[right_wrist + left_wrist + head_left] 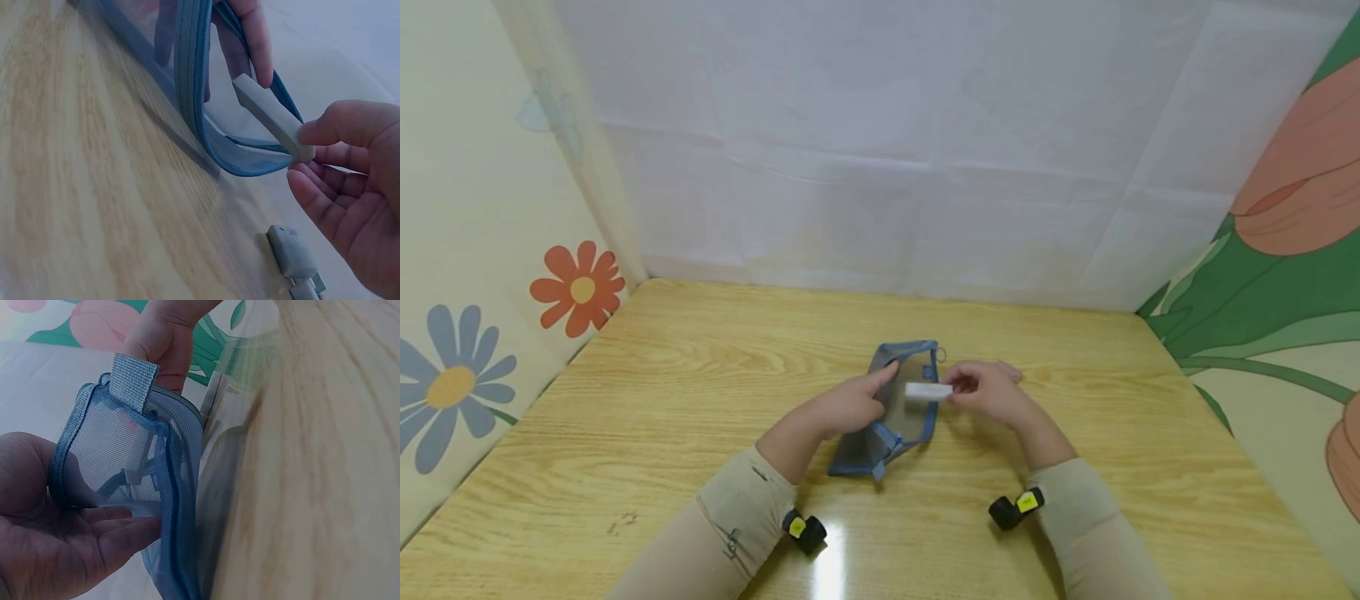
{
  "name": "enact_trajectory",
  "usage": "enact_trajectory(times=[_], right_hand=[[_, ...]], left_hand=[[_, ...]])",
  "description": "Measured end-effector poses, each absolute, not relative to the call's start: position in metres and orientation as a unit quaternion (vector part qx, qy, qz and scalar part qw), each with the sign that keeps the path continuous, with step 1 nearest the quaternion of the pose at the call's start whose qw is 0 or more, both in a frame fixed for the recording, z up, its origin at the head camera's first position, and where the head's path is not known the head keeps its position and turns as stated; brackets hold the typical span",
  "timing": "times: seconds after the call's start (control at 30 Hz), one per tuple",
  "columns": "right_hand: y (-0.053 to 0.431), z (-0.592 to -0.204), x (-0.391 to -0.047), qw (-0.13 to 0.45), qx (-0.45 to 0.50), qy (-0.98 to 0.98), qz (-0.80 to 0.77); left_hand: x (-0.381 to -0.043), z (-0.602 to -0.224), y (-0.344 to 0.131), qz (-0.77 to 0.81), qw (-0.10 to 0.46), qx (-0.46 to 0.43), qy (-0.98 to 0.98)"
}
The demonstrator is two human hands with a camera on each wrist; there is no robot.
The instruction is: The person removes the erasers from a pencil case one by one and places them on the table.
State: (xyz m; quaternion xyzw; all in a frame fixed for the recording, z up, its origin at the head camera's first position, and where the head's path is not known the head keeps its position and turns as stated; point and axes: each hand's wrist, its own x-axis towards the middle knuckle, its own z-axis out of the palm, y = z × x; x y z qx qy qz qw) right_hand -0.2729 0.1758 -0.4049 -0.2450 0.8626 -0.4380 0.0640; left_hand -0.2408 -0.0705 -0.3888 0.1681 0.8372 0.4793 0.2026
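Observation:
A blue-edged mesh zipper pouch (856, 454) stands on the table with its mouth open toward the right. My left hand (848, 406) holds it by the left side, with the thumb at the rim of the mouth. In the left wrist view the pouch's mesh (115, 447) covers part of that hand. My right hand (988, 392) pinches one end of a small white bar (269, 112) between thumb and fingertips. The bar's far end points into the pouch mouth. Its exact kind cannot be told.
A small light-grey piece, like a USB stick or plug (292, 253), lies on the wooden table (700, 367) below the right hand. A white sheet (865, 150) hangs behind the table, and flower-patterned panels (456, 387) flank it.

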Motion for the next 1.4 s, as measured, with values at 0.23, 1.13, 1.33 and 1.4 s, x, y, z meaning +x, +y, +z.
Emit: enact_trajectory(times=[0.23,1.13,1.33,1.4], right_hand=[[0.191,-0.405,-0.281,0.019,-0.171,0.864,-0.472],[0.255,-0.416,-0.292,-0.005,-0.039,0.871,-0.49],[0.268,-0.423,-0.292,0.01,-0.046,0.858,-0.512],[0.273,-0.426,-0.292,0.018,-0.047,0.852,-0.521]], left_hand=[[-0.24,-0.387,-0.07,0.476,0.207,0.165,0.839],[-0.239,-0.386,-0.069,0.458,0.214,0.164,0.847],[-0.24,-0.388,-0.07,0.457,0.209,0.164,0.849],[-0.24,-0.388,-0.07,0.457,0.208,0.165,0.849]])
